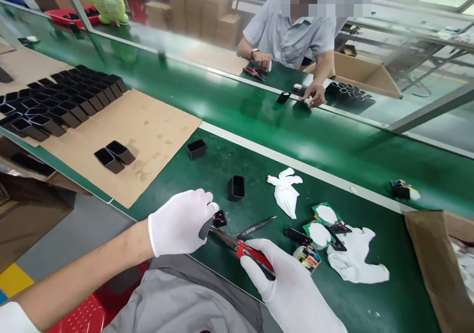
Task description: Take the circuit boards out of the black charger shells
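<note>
Head view: your white-gloved left hand (179,222) has its fingers (209,208) clamped on a small black plastic part with a red component (220,218), just above the green counter (207,175). Your gloved right hand (285,283) is closed round red-handled metal cutters (246,248), whose tips meet the part just below your left fingertips. It seems best to hold the part steady and close the blades clear of the glove.

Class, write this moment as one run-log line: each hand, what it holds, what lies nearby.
left hand: grips small black part | right hand: holds red-handled cutters, tips near part | nearby: tweezers, black housing
</note>
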The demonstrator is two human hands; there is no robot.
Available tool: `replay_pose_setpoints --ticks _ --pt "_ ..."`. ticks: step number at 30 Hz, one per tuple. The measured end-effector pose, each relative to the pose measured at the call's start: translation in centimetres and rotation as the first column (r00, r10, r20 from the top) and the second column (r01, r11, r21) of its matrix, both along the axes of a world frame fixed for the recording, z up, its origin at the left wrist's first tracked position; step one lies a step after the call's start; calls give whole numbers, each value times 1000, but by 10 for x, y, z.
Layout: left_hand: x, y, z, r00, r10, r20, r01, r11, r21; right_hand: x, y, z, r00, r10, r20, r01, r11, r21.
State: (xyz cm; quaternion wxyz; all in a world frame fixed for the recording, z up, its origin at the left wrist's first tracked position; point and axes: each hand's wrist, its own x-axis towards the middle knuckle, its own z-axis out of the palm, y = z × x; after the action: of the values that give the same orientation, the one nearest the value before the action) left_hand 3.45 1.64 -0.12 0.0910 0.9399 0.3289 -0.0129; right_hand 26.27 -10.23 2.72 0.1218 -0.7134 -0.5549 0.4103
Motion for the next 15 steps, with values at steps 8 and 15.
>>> replay_pose_setpoints --ticks 8,15 --pt "-14 18 -3 996 60 69 -61 998 6 26 -18 1 978 -85 189 62 990 125" --pt "-25 27 -16 826 187 531 -188 981 -52 60 -35 5 865 -133 484 -90 908 409"
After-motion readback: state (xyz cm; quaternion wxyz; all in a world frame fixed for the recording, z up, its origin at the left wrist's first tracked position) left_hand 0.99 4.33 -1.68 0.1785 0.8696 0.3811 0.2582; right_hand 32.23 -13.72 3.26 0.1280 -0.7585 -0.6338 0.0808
